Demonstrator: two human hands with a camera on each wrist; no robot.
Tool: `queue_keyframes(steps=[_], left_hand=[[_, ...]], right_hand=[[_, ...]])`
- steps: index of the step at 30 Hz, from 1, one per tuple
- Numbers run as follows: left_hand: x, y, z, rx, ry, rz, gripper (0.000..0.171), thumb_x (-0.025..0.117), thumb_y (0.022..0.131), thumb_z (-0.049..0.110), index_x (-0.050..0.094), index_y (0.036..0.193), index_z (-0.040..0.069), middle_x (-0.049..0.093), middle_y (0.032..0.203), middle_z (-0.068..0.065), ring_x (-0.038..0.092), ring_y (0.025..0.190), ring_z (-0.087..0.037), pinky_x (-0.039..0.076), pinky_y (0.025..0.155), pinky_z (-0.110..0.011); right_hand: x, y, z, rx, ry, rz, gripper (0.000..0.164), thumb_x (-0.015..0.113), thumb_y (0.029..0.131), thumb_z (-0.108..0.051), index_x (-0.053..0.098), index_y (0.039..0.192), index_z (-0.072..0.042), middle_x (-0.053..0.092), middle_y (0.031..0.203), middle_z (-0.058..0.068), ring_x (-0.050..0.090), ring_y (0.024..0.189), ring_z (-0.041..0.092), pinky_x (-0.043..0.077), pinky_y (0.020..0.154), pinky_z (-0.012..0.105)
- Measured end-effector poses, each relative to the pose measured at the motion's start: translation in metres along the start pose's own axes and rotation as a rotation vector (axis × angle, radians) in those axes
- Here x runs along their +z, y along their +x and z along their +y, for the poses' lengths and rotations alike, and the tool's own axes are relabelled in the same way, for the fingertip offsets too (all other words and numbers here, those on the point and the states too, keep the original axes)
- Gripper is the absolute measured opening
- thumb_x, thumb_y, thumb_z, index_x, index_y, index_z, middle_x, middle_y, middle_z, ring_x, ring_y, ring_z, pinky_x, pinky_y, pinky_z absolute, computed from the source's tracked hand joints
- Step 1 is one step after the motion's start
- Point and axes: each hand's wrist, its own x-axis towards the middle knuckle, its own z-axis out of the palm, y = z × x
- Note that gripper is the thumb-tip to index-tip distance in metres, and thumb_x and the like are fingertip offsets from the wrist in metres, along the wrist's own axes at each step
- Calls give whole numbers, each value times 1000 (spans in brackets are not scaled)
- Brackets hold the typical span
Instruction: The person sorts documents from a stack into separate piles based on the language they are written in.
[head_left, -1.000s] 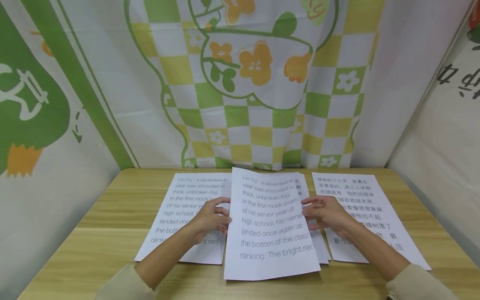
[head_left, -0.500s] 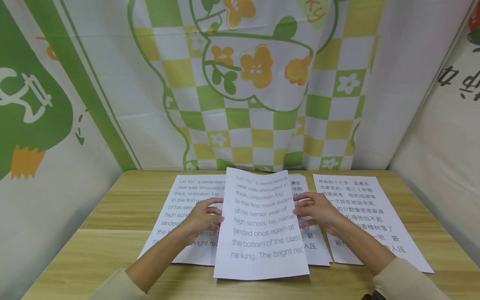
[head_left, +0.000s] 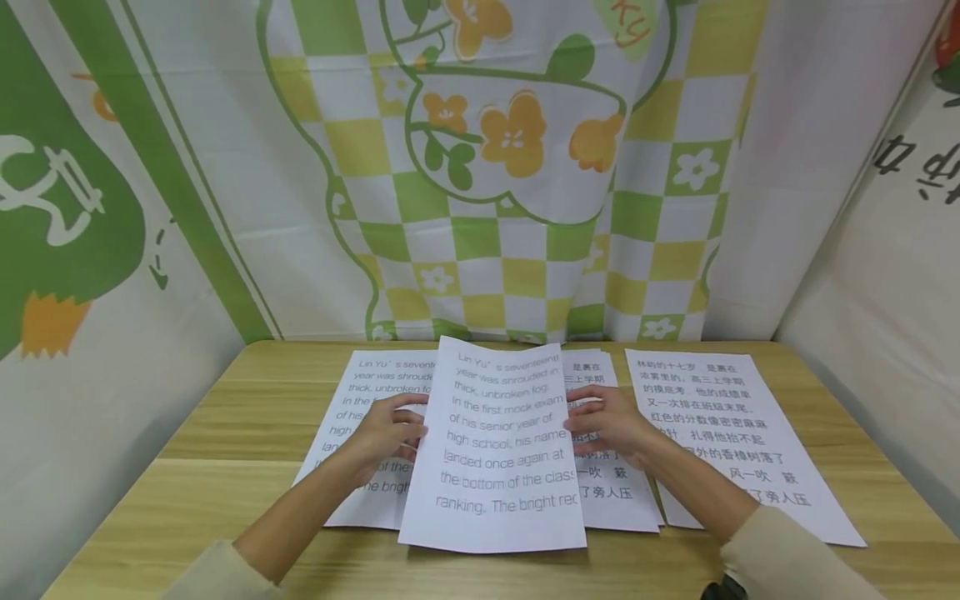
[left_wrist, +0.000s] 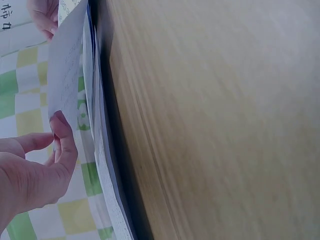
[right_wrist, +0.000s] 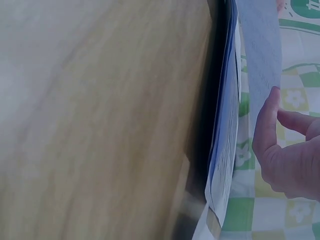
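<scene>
Papers (head_left: 720, 425) lie on the table (head_left: 202, 417) (one sheet (head_left: 495, 450) above, curtain (head_left: 517, 250) behind).

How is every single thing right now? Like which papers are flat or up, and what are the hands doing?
Lifted English page: raised, print facing up, slightly bent.
Left hand: pinching that page's left edge.
Right hand: pinching its right edge.
Left English page: lying on the table, partly hidden.
Middle Chinese pages: lying down, partly hidden.
Right Chinese page: lying down, partly hidden by the right arm.
Patterned curtain: hanging, slightly wavy.
</scene>
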Motion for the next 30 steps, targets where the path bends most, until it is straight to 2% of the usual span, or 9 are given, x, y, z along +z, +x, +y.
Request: queue_keyframes(steps=[11,16,21,30], left_hand=[[-12,-2,1,-4,28,29,51,61,95,-6,53,146,-1,66,103,-13,66,81,-21,61,68,-31],[-20,-2,-2,3,36,41,50,60,97,-5,52,146,-2,66,106,-14,67,82,-20,61,70,-31],[-26,-1,-6,15,31,43,49,59,97,-4,52,146,-4,65,107,-15,66,81,-19,60,69,-29],[-34,-3,-9,-2,29,73,47,58,99,-2,52,145,-4,65,108,-13,64,83,-18,59,68,-28]], right_hand=[[15,9,0,11,-16,16,52,67,94,6,48,143,8,66,105,16,71,86,22,66,76,40],[21,13,-3,10,13,14,49,65,96,6,49,142,8,67,110,20,72,88,23,66,79,40],[29,17,-3,15,38,1,47,65,95,7,50,140,9,65,109,19,71,87,24,66,79,40],[39,21,-6,15,57,-14,46,66,94,8,50,137,7,65,105,18,71,86,25,66,78,41]])
